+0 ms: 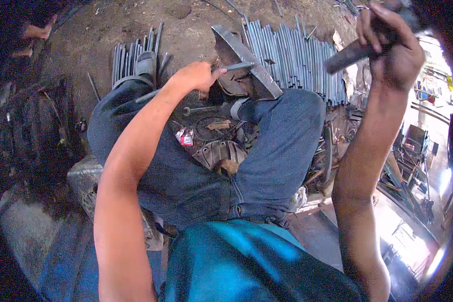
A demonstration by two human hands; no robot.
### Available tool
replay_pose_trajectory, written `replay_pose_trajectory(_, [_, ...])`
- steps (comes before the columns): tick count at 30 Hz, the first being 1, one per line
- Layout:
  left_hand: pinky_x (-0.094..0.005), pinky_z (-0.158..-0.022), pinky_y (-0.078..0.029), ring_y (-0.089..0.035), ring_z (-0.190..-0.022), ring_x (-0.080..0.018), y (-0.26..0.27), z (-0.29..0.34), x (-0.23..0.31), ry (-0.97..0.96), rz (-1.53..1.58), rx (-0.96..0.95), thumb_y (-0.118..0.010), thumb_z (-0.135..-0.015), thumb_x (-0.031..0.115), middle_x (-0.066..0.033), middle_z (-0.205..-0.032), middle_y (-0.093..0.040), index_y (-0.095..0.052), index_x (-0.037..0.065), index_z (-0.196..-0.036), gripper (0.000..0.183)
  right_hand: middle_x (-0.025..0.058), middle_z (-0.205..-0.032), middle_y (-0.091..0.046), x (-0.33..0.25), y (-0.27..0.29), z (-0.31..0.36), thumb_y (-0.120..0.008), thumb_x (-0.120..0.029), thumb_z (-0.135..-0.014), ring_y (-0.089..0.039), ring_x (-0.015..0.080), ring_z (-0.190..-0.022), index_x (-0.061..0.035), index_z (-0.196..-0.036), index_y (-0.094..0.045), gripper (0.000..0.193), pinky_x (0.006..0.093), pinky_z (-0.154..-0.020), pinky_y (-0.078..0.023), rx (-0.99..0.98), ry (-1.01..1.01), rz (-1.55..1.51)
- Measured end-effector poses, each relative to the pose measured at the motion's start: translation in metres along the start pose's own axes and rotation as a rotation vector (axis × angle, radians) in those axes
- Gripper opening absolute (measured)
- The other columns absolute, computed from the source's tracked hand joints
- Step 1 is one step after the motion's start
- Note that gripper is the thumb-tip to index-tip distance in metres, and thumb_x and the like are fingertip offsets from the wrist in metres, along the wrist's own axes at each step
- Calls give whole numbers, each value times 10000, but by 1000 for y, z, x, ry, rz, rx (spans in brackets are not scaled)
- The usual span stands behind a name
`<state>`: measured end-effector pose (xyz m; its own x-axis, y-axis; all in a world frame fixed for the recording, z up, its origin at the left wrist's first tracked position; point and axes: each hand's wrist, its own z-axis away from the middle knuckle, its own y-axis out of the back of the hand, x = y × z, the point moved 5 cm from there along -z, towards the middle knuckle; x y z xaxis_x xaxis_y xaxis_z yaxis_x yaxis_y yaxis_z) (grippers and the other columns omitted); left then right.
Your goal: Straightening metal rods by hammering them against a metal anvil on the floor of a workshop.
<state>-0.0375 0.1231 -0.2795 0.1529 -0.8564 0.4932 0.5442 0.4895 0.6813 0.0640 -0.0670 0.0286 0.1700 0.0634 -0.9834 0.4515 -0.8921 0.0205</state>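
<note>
Between the knees, left hand [195, 75] pinched a short metal rod [236, 66], its tip resting on a slanted steel bar [249, 63]. Right hand [392, 48], raised at upper right, was fisted around a hammer handle [350, 54], well apart from the rod. Beyond the bar lay a row of grey rods [297, 53] on dirt ground; wrench [201, 109] near the shoe.
</note>
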Motion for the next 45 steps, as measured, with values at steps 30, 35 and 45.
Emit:
replay_pose_trajectory(30, [-468,-822,-467,-580,-968,-428,-45,-43,-19,-28,106,-142,-307,-876,639,-271,-1036,-600,-621,-56,-989,772,26,-514,-405,293,-29,147,-619,12,-645,-388,163,-336,-56,-732,-446,206,308,-340,-324,310,-1052,-311])
replay_pose_trajectory(35, [-419,-701,-483,-617,-705,-338,-6,-37,-28,80,273,-121,-320,-879,639,-197,-756,-623,-626,-57,-814,763,-18,-484,-345,245,-18,143,-590,0,-705,-327,93,-337,-83,-717,-419,190,271,-343,-280,267,-1041,-282])
replay_pose_trajectory(45, [-482,-818,-435,-576,-877,-421,-27,-21,-19,-157,144,162,-365,-922,487,-252,-881,-622,-639,-13,-843,576,-28,-517,-321,24,12,24,-523,-83,-799,-306,78,-418,-51,-787,-492,46,228,-484,-312,-37,-161,-156])
